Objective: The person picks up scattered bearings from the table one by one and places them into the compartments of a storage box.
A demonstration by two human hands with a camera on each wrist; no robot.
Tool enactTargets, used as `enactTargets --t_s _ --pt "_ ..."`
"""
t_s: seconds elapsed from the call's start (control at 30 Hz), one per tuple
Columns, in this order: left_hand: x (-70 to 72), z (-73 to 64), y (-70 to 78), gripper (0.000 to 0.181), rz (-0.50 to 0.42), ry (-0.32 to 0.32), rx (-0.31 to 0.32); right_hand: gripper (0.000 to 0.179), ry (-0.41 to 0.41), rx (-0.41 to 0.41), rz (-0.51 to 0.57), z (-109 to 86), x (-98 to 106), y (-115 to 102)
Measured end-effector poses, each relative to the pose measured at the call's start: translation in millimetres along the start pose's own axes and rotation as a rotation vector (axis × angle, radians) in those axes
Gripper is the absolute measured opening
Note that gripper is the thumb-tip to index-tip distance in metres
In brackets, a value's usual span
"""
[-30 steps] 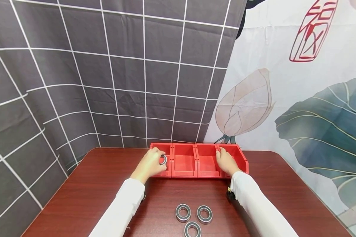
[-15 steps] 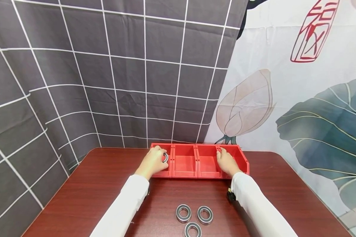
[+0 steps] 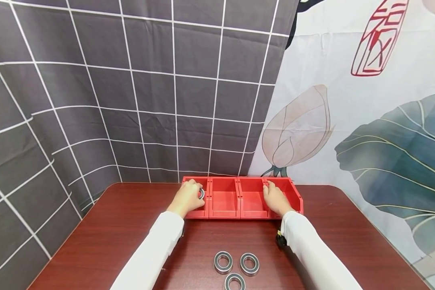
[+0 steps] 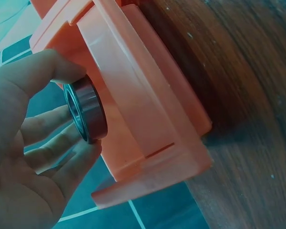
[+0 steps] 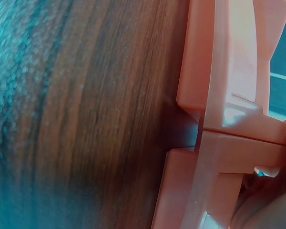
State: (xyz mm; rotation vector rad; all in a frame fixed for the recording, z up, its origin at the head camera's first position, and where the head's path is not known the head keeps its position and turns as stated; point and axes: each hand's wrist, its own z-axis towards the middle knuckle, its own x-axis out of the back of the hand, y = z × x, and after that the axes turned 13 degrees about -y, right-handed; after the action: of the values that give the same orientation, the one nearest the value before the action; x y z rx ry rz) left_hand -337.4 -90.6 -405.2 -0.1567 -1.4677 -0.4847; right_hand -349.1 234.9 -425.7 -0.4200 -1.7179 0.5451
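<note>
Between thumb and fingertips, my left hand (image 3: 187,198) pinches a ball bearing (image 4: 88,109), a steel ring with a dark seal. The bearing is held on edge at the opening of the leftmost red bin (image 4: 148,100), above its front lip. My right hand (image 3: 276,199) grips the red wall between the two rightmost bins (image 5: 248,148), with parts of the hand on both sides of it. Most of that hand is outside the right wrist view. Three more bearings lie flat on the table: one left (image 3: 223,262), one right (image 3: 249,264), one nearest (image 3: 235,282).
Several red bins stand joined in a row at the back of the brown wooden table (image 3: 112,237). Two middle bins (image 3: 224,197) show bare floors. A grey checked cloth (image 3: 145,100) and a printed white cloth (image 3: 311,121) hang behind.
My left hand has shifted slightly right with the bearing, further over the leftmost bin. The right hand and the three bearings on the table stay in place.
</note>
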Motion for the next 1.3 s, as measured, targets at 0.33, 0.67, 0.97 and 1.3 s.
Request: enactTargets --t_s 0.33,0.67,0.97,1.3 --pt "3.0 7.4 3.6 0.021 0.006 -0.037 0.001 0.063 -0.015 -0.007 0.019 -0.3 -0.6 1.6" --pt "-2.4 16.1 1.0 0.017 0.012 -0.093 0.036 0.06 0.005 0.004 0.008 3.6 -2.5 4.3" --pt "-2.4 20.4 3.0 0.016 0.019 -0.154 0.057 0.06 0.0 -0.008 0.015 4.0 -2.1 4.7" --pt "-5.6 25.5 4.4 0.014 0.006 -0.221 0.073 0.06 0.006 -0.004 0.007 3.4 -2.8 4.5"
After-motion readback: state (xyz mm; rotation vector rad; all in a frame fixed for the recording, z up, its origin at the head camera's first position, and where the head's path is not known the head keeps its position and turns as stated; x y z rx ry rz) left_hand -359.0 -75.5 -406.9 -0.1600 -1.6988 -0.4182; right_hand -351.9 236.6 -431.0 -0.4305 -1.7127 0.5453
